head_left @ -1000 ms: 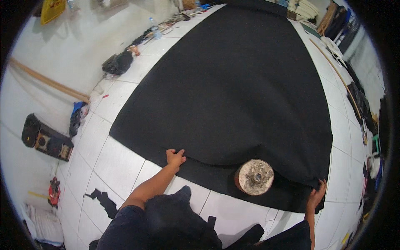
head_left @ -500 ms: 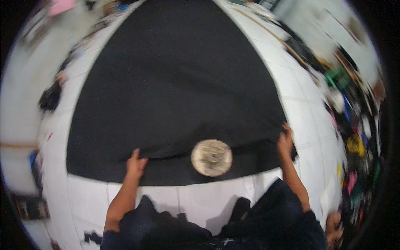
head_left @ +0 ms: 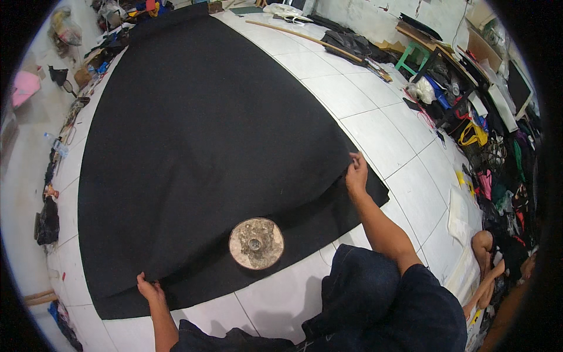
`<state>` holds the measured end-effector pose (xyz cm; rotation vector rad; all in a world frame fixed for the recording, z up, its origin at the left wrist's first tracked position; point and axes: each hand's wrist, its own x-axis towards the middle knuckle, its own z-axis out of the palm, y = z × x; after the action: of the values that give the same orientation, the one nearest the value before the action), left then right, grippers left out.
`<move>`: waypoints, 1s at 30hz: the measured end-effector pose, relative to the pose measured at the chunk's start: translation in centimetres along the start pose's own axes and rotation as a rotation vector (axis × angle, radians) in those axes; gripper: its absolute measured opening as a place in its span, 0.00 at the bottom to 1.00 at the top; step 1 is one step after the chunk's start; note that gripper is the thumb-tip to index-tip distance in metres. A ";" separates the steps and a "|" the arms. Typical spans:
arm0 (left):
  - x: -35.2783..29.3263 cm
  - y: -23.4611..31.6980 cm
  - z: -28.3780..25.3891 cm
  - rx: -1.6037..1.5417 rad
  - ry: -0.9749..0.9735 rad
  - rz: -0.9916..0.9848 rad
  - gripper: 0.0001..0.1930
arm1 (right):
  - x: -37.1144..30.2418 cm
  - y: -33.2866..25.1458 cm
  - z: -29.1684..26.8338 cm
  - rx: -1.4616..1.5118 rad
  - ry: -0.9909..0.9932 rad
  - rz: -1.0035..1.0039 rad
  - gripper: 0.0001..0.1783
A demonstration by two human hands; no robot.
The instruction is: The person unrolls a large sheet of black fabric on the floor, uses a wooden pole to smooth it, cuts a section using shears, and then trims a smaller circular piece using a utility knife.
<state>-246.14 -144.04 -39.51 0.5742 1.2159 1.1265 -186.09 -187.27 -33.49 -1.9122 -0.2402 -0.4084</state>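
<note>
A long sheet of black fabric (head_left: 193,141) covers the floor in front of me, narrowing into the distance. My left hand (head_left: 151,287) is closed at its near left part, pinching the fabric. On the right side, my right hand (head_left: 356,174) pinches the fabric near its right edge. Between the two hands the cloth rises in a slanting ridge. A round, worn, pale disc (head_left: 256,243) with a small hub at its middle lies on the near strip of fabric, just in front of that ridge.
White floor tiles (head_left: 404,141) border the fabric. A long wooden stick (head_left: 305,40) lies beyond its right edge. Piled clutter with a green stool (head_left: 413,57) lines the right wall. Another person (head_left: 489,264) sits low at right. A plastic bottle (head_left: 57,144) is at left.
My view has swung, so the fabric now runs toward the upper left. Both hands still hold the fabric, and its ridge stands higher beside the disc.
</note>
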 end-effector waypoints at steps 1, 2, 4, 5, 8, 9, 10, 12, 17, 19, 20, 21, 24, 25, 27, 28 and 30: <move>0.3 0.8 -0.3 0.001 0.034 0.018 0.15 | -0.4 -2.2 1.1 -0.066 -0.008 -0.116 0.22; 0.6 1.6 -1.0 0.035 0.068 0.031 0.15 | -1.0 -4.6 1.6 -0.138 -0.015 -0.230 0.22; 1.1 2.1 -2.3 0.097 0.123 0.026 0.17 | -1.2 -8.2 0.4 -0.274 -0.169 -0.538 0.21; 1.4 1.8 -2.8 0.093 0.127 0.027 0.17 | -1.0 -9.0 -0.4 -0.344 -0.245 -0.698 0.21; 2.3 0.5 -3.9 0.104 0.145 -0.014 0.17 | -1.7 -4.8 -3.1 -0.642 -0.498 -0.673 0.21; 2.1 -0.3 -3.8 0.135 0.155 -0.070 0.17 | -2.5 -2.6 -4.4 -0.710 -0.522 -0.636 0.20; 2.1 -0.5 -3.8 0.168 0.169 -0.118 0.17 | -3.6 -0.9 -5.4 -0.769 -0.548 -0.595 0.20; -1.5 -4.1 -1.3 -0.009 -0.033 -0.182 0.18 | -4.5 0.4 -8.0 -0.850 -0.704 -0.422 0.19; 0.8 -2.9 -2.2 0.207 -0.134 -0.396 0.25 | -6.9 -7.1 0.1 -1.016 -0.938 -0.272 0.18; -1.6 -4.4 -0.1 0.278 -0.156 -0.398 0.27 | -8.7 -12.2 2.1 -0.511 -1.061 -0.454 0.20; -2.1 -4.1 -0.1 0.312 -0.164 -0.386 0.27 | -11.0 -16.0 3.6 -0.264 -1.178 -0.439 0.22; -2.5 -3.7 0.1 0.347 -0.179 -0.375 0.27 | -13.1 -19.0 4.4 -0.218 -1.265 -0.549 0.23; -3.6 -3.3 0.2 0.382 -0.173 -0.354 0.27 | -16.9 -21.0 5.9 -0.154 -1.344 -0.938 0.23; -3.7 -3.4 0.1 0.361 -0.208 -0.367 0.28 | -17.5 -20.6 6.3 -0.149 -1.336 -1.073 0.23; -3.6 -3.4 -0.1 0.348 -0.240 -0.382 0.29 | -17.7 -20.4 7.1 -0.207 -1.393 -1.086 0.22; -3.6 -3.4 -0.3 0.340 -0.231 -0.372 0.28 | -17.9 -20.6 7.2 -0.238 -1.420 -1.093 0.21; -3.2 -3.3 -0.8 0.328 -0.219 -0.350 0.28 | -18.9 -20.6 6.3 -0.148 -1.321 -1.112 0.18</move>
<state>-245.53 -148.37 -41.18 0.6807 1.2578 0.5585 -209.77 -173.34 -25.25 -1.7419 -2.2005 0.2316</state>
